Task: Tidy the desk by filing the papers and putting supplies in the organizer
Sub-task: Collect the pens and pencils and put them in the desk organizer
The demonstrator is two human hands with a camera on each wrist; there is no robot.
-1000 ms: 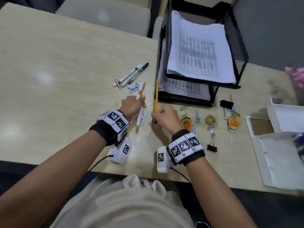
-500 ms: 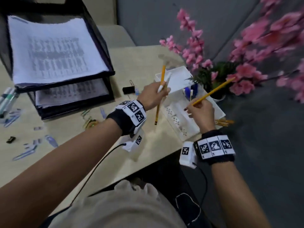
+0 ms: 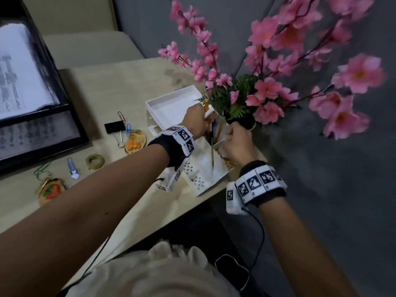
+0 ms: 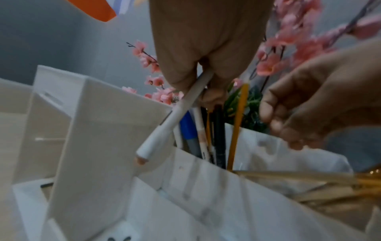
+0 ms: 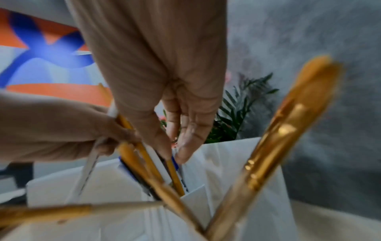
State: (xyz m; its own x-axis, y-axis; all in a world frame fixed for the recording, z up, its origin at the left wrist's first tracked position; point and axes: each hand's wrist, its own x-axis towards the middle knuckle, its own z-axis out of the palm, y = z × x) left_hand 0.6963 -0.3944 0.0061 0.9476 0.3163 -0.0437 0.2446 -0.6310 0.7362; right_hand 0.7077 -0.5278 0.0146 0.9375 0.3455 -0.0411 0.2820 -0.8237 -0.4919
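A white organizer [image 3: 171, 103] stands at the desk's right edge. Its upright pen compartment [image 3: 216, 133] holds several pens and pencils. My left hand [image 3: 196, 120] hovers over it and grips a white pen [image 4: 175, 117] and a yellow pencil [image 3: 212, 155] that hangs down in front of the compartment. My right hand [image 3: 237, 138] is at the compartment's right side with its fingers [image 5: 185, 143] fairly straight. Their tips sit just above a yellow pencil [image 5: 174, 176] standing in the compartment. The left wrist view shows nothing inside the right hand [image 4: 309, 106].
Gold stems [image 5: 278, 130] fill the slot beside the pens. Pink flowers [image 3: 267, 88] lean over the organizer. A black paper tray [image 3: 64, 116] with papers [image 3: 19, 82] stands on the left. A binder clip [image 3: 114, 127], paper clips [image 3: 121, 115], tape roll [image 3: 95, 161] and two keychains [image 3: 135, 142] lie between.
The view swung right to the organizer. Both hands came down onto the pen compartment. The pencil my right hand held slanting upward now stands in the compartment.
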